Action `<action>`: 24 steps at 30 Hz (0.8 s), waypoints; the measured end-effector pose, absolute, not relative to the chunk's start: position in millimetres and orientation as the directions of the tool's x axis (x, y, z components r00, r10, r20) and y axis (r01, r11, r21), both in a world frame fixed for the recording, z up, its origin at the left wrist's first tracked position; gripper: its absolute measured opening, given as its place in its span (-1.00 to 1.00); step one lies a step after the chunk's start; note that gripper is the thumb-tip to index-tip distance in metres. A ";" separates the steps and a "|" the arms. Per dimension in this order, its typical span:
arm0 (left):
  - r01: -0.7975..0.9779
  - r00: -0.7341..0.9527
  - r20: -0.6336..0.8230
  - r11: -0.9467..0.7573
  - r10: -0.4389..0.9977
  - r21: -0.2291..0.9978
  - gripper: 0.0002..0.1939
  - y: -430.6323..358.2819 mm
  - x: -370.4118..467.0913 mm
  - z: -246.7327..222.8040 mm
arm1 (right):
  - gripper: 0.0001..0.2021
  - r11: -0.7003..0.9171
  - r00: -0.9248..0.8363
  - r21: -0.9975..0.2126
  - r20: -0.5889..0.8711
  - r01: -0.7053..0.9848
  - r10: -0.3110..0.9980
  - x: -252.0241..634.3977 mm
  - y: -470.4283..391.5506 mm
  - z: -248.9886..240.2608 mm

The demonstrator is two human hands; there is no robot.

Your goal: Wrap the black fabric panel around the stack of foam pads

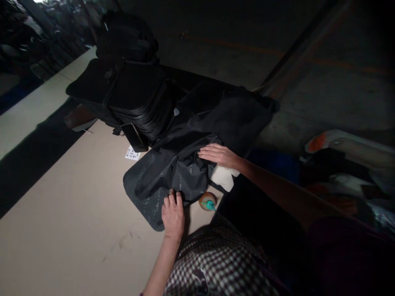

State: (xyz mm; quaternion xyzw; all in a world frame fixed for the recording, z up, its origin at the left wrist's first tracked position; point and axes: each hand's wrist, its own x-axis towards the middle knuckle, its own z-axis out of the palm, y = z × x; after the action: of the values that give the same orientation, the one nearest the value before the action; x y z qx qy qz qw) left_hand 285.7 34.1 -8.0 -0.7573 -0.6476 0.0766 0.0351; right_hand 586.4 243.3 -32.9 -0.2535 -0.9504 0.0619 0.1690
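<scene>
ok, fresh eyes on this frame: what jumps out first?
Both bare hands pressed flat on a dark grey fabric piece at the near edge of the pale table: left hand on its lower edge, right hand further up. Behind it a tall stack of black cut pieces stands on the table, and a small tape roll with a teal tool lies beside the left hand.

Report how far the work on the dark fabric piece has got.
Done: a tall stack of black pieces stands at the far side of the table. In hand: the left hand presses the near edge of the dark fabric piece, and the right hand lies flat on its creased top. Left: more black fabric lies heaped behind it.
</scene>
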 end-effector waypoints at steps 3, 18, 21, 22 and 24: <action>0.989 0.124 -0.090 -0.130 0.988 -0.064 -0.39 25.1 287.4 -4.6 | -0.44 0.840 -0.803 -0.151 0.246 0.521 0.542 583.6 249.0 -34.0; 0.942 0.176 0.039 -0.180 0.984 0.284 -0.40 56.9 211.9 6.7 | -0.50 0.750 -0.767 -0.284 0.068 0.598 0.638 541.0 252.6 -9.4; 0.965 0.238 0.000 -0.237 0.971 0.109 -0.33 76.3 215.1 -11.6 | -0.38 0.721 -0.736 -0.230 0.028 0.654 0.677 513.1 252.6 -29.7; 0.970 0.230 -0.008 -0.229 0.973 0.082 -0.33 79.6 211.6 -17.5 | -0.36 0.708 -0.723 -0.222 0.019 0.670 0.691 508.8 252.0 -35.1; 0.981 0.187 -0.003 -0.187 0.982 0.053 -0.33 82.4 199.9 -26.8 | -0.34 0.690 -0.703 -0.216 0.020 0.691 0.711 505.7 250.1 -42.1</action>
State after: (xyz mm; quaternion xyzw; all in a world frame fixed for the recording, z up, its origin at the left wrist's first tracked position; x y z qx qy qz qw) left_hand 199.9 82.4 -26.8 -0.7701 -0.6374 -0.0157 -0.0211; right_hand 505.7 250.1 -42.1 -0.3820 -0.9177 0.0963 0.0509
